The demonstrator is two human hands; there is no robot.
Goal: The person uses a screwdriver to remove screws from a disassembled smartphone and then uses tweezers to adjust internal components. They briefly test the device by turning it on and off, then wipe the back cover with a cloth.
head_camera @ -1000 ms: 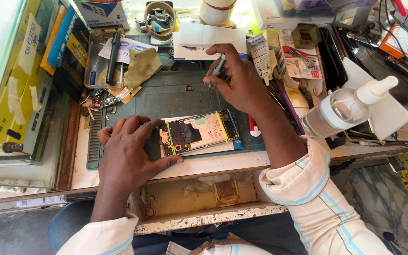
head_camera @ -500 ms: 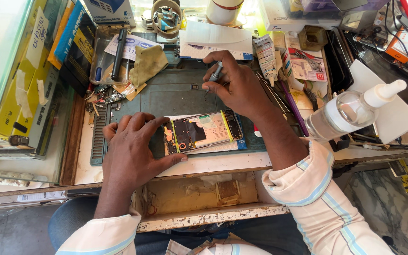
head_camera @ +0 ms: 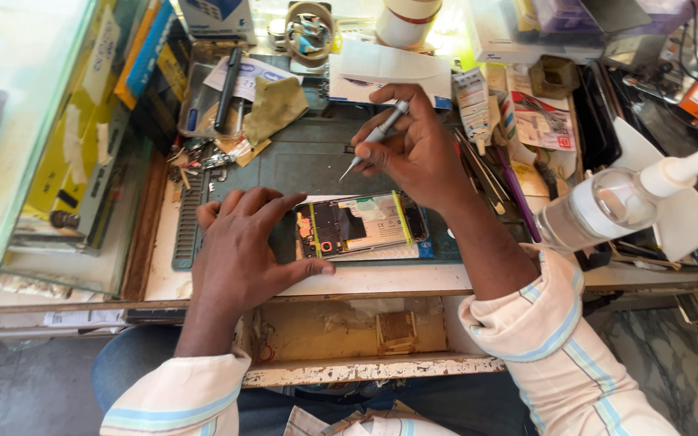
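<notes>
Head view: opened phone (head_camera: pixel 361 224) on mat, left end pinned flat under left hand (head_camera: pixel 240 242).
Right hand (head_camera: pixel 414 145), fingers clamped on screwdriver (head_camera: pixel 373 139), has lifted its tip off the mat since earlier.

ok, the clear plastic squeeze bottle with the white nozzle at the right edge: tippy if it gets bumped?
Probably. The clear plastic squeeze bottle with the white nozzle looks tall for its base, so a nudge could tip it. Its round body would likely roll. It seems mostly empty, so probably light; it stands apart from the right hand.
</notes>
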